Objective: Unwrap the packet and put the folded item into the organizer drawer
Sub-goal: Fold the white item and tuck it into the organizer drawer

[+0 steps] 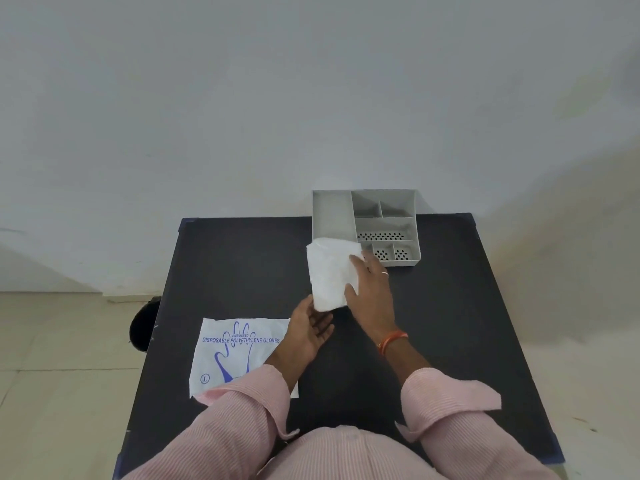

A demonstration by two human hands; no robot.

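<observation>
One folded white translucent plastic item (330,273) sits just above the middle of the frame, its far corner overlapping the near left edge of one grey plastic divided organizer tray (415,233), which shows six compartments. The right hand (370,296) pinches the item's right edge between thumb and fingers. The left hand (310,327) lies spread, palm up, its fingertips touching the item's lower corner. One flat white glove wrapper printed in blue (242,351) lies at lower left on the black table (235,265).
</observation>
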